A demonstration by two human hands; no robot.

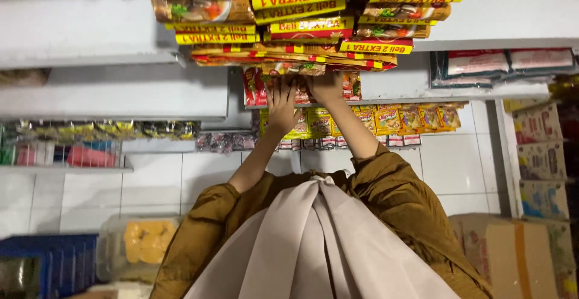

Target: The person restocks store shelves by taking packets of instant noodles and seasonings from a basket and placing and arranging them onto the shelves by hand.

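A tall stack of red and yellow instant noodle packets (301, 22) fills the top centre of the head view. Both of my arms, in brown sleeves, reach up to its near end. My left hand (281, 105) lies flat with its fingers spread against the lowest packets. My right hand (326, 87) is pressed to the same end of the stack just beside it, fingertips hidden among the packets. A beige cloth (313, 245) hangs down my front.
White shelves (114, 91) run left and right. Yellow sachets (410, 118) line a lower shelf behind my hands. Cardboard boxes (518, 257) stand at the right. A blue crate (48, 263) and a clear tub of yellow pieces (142, 242) sit at the lower left on the white tiled floor (458, 166).
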